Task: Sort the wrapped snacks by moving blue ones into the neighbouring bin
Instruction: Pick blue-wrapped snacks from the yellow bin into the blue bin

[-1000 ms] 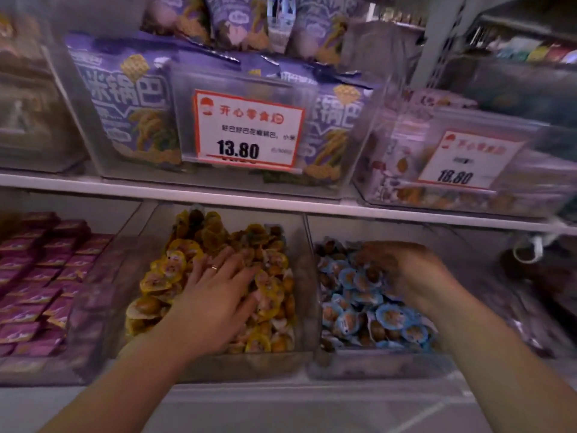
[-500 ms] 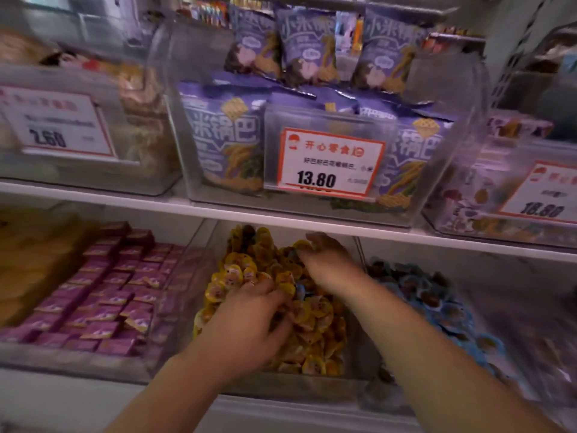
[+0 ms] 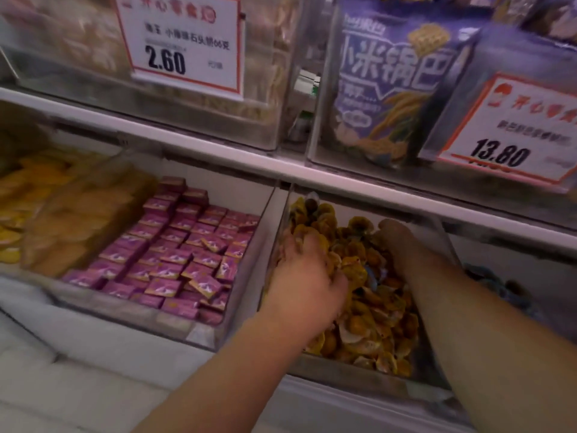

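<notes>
A clear bin [image 3: 349,375] on the lower shelf holds a heap of yellow-wrapped snacks [image 3: 368,323]. Both my hands are dug into that heap. My left hand [image 3: 307,276] lies palm down on the left side, its fingers bent into the wrappers. My right hand [image 3: 401,245] reaches in from the right, and its fingertips are buried among the snacks. Between the two hands a blue-wrapped snack [image 3: 373,275] shows in the pile. The neighbouring bin on the right holds blue-wrapped snacks [image 3: 499,290], mostly behind my right forearm.
To the left, a bin of pink-purple packets [image 3: 175,254] stands beside a bin of yellow packs [image 3: 46,207]. The shelf above carries clear bins with price tags [image 3: 184,42] and purple snack bags [image 3: 393,89]. A white shelf edge [image 3: 218,160] overhangs the lower bins.
My right hand has left the blue bin, crossed into the yellow bin and pushed deeper into the heap. The view has swung left and closer. My left hand stayed in the yellow snacks.
</notes>
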`<state>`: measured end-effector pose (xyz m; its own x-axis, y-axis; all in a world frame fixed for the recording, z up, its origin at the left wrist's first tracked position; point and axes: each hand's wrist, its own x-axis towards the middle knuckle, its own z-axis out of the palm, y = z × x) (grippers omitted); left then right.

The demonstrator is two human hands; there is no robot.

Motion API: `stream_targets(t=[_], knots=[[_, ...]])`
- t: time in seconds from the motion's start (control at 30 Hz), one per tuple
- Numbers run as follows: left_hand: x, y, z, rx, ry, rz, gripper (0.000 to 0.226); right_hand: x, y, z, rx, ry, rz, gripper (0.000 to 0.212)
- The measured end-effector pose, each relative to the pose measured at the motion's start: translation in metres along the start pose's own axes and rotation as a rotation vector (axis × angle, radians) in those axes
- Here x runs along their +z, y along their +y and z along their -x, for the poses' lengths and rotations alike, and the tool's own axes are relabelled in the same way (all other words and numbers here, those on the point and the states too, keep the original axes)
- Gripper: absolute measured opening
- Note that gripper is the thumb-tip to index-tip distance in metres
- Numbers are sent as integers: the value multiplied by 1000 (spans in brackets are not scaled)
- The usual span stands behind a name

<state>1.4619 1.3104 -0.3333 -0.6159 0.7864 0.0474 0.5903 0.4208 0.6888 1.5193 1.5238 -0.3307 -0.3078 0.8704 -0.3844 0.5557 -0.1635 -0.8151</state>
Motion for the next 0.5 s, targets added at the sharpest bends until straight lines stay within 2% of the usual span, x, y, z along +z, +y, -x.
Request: stream_targets(t=[0.07, 0.13, 0.27, 0.43, 0.5], knots=[[-2, -2, -2, -26, -13, 42, 71, 5, -1, -2, -16, 3, 1, 23], [-2, -2, -3, -48, -27, 50, 75, 8, -2, -3, 4, -2, -37, 28], [1, -1, -8, -109, -31, 90, 81, 5, -3, -6, 147, -164, -61, 43], [0, 0, -5, -130, 6, 233, 94, 14, -6, 4, -31, -455, -60, 23], [-2, 1, -4, -149, 36, 305, 95, 10, -8, 8, -53, -522, -113, 42]])
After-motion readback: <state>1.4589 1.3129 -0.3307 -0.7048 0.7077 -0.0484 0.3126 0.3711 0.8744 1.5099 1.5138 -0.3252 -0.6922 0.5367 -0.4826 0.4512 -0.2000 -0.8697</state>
